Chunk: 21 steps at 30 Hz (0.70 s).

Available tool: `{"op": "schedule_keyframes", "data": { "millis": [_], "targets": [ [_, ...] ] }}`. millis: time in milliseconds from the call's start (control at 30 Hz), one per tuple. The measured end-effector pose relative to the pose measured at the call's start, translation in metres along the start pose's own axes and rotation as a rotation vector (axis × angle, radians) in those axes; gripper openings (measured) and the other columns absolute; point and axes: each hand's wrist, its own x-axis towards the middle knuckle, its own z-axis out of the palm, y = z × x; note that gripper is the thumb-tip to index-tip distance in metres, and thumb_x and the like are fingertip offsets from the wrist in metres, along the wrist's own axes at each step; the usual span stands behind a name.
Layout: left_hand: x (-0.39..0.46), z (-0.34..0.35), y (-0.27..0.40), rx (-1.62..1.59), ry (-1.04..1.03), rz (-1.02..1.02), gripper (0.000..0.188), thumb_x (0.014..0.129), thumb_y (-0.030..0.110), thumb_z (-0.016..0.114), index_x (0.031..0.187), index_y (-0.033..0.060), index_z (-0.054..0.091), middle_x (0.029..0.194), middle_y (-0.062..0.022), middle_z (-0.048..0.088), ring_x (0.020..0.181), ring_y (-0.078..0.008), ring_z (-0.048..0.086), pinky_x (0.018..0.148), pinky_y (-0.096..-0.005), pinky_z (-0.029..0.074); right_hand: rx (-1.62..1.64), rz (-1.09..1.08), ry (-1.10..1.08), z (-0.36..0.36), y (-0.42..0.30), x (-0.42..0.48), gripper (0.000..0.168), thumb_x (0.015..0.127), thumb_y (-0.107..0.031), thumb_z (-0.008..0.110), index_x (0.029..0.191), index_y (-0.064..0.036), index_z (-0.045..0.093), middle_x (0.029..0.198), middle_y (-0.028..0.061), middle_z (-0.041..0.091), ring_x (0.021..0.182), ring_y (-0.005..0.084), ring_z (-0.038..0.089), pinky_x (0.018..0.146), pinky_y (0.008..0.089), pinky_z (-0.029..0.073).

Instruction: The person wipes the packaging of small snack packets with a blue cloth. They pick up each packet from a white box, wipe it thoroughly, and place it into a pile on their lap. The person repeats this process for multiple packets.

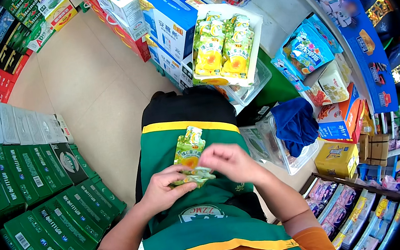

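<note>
My left hand [164,189] grips a green juice pouch [198,178] over my lap, its printed foil seen at a slant. Just beyond it another green pouch with a yellow fruit picture [190,146] lies against my green apron [158,147]; my left fingertips overlap its lower end. My right hand [231,162] is blurred, fingers curled, close to the right side of the pouches. Whether it pinches anything is hidden. Past my knees, an open white carton [258,51] holds several matching pouches standing in two rows.
Stacked milk cartons [170,18] stand ahead, left of the white carton. A blue cloth [295,126] hangs over a clear plastic bin [295,166] at my right. Green cases [49,221] line the left side. Snack bags [307,51] sit on the counter, with a shelf of packets [340,205] lower right.
</note>
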Motion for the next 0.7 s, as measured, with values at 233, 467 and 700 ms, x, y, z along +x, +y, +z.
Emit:
{"op": "schedule_keyframes", "data": {
  "millis": [233,467,700],
  "targets": [
    [-0.004,-0.013,-0.008,-0.501,0.131,-0.341,0.042,0.096,0.015,0.07,0.13,-0.0008,0.05,0.114,-0.0064,0.064,0.105,-0.0122,0.061,0.092,-0.0292,0.051,-0.913,-0.289,0.359,-0.016,0.037,0.052,0.027,0.084,-0.012,0.074,0.107,0.0,0.067,0.102,0.0158,0.066,0.097,0.0336,0.063,0.086,0.0384,0.051],
    [-0.006,-0.016,-0.015,-0.609,0.082,-0.46,0.049,0.093,0.011,0.072,0.134,0.0006,0.047,0.131,-0.0116,0.055,0.12,-0.0168,0.055,0.102,-0.0329,0.046,-0.355,0.006,0.141,-0.014,0.017,0.032,0.017,0.089,-0.01,0.073,0.093,-0.002,0.059,0.088,0.0032,0.062,0.082,0.0146,0.059,0.074,0.0296,0.049],
    [0.003,-0.012,-0.016,-0.165,-0.042,-0.023,0.027,0.09,0.013,0.075,0.109,-0.0019,0.063,0.126,-0.0133,0.056,0.122,-0.0222,0.054,0.105,-0.034,0.042,0.163,0.064,0.025,0.005,0.011,0.006,0.011,0.096,-0.012,0.067,0.096,-0.003,0.06,0.084,-0.0024,0.062,0.075,0.0046,0.057,0.067,0.022,0.047]
  ]
}}
